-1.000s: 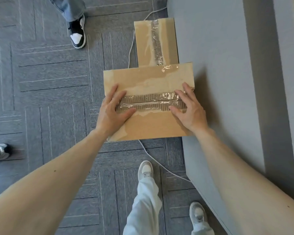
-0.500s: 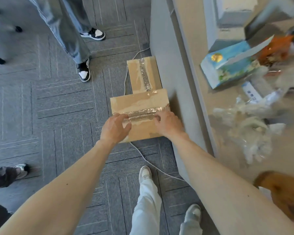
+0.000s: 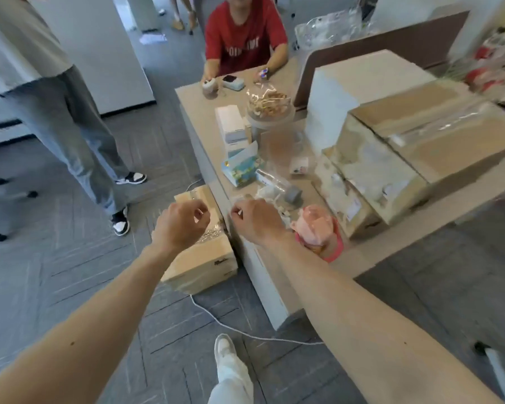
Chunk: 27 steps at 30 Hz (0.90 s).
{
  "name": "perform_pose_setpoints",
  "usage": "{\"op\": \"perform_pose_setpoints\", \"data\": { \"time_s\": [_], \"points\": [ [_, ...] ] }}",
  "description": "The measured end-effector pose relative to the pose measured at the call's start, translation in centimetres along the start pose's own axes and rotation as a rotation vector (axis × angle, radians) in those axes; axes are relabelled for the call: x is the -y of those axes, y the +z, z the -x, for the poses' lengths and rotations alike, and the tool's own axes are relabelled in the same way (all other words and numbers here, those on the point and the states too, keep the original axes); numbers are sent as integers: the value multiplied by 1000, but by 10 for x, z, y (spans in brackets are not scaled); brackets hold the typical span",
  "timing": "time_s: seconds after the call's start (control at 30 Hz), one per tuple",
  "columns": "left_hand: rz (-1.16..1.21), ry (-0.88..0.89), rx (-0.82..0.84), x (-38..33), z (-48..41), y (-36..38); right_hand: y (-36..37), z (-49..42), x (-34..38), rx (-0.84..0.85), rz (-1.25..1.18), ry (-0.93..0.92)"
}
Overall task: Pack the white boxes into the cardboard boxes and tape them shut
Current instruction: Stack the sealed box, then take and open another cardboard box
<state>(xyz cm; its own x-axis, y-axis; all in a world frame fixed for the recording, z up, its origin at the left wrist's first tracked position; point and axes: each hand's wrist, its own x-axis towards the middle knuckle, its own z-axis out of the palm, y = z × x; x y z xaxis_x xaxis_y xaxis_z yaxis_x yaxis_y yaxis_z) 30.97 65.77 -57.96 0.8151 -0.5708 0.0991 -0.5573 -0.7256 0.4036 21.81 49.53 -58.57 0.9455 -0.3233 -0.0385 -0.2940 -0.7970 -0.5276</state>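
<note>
Left hand (image 3: 184,221) and right hand (image 3: 254,220) hang in the air, fingers loosely curled, holding nothing. The tabletop (image 3: 370,255) carries big cardboard boxes (image 3: 438,132). A taped box (image 3: 204,258) sits on the floor, just under the left hand. A small white box (image 3: 231,123) stands far back on the tabletop. I think that white box comes next: reach slowly, stay clear of the pink cup (image 3: 315,228), and grip it with both hands.
</note>
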Motion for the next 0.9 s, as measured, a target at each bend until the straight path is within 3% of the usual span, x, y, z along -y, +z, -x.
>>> {"op": "perform_pose_setpoints", "data": {
  "time_s": [0.27,0.4,0.67,0.9],
  "points": [
    [-43,386,-21,-203,24,-9,-162,143,-95,-186,155,92],
    [-60,452,-31,-273,28,2,-216,185,-146,-252,261,125],
    [-32,373,48,-341,-28,45,-289,151,-236,-242,292,90],
    [38,118,182,-389,-98,90,-336,67,-311,-109,417,115]
  ]
}}
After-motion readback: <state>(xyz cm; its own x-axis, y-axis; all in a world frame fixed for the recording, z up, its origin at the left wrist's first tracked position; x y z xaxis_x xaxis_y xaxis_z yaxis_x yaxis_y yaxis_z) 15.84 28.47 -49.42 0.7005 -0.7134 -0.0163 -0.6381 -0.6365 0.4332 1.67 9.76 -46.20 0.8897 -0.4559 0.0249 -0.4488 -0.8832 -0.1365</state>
